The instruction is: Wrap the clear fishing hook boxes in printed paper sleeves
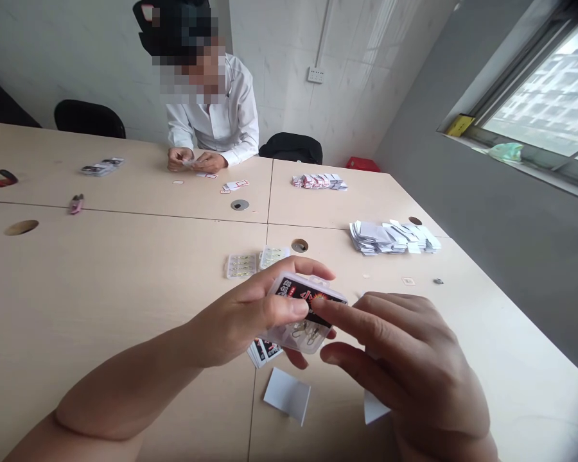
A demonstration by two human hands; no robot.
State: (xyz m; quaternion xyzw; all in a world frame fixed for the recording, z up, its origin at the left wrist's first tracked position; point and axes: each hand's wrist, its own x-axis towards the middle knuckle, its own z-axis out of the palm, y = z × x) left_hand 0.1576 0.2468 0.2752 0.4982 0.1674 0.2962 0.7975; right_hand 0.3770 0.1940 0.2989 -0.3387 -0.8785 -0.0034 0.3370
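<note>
A clear plastic box (298, 333) with a black printed label and small metal pieces inside is gripped by my left hand (250, 314), its thumb on the label. My right hand (404, 353) has its fingers apart, with the index fingertip touching the label; it grips nothing. Below the box, black printed cards (264, 351) lie on the table, partly hidden by it. A folded white paper (288, 393) rests nearer to me, and another white piece (374, 408) is partly covered by my right hand.
Two clear boxes (241, 265) sit beyond my left hand. White paper stacks (390, 237) and red-edged cards (319, 181) lie to the right on the table (173, 269). A person (216, 122) opposite handles cards. Pink snippers (76, 204) are at the left.
</note>
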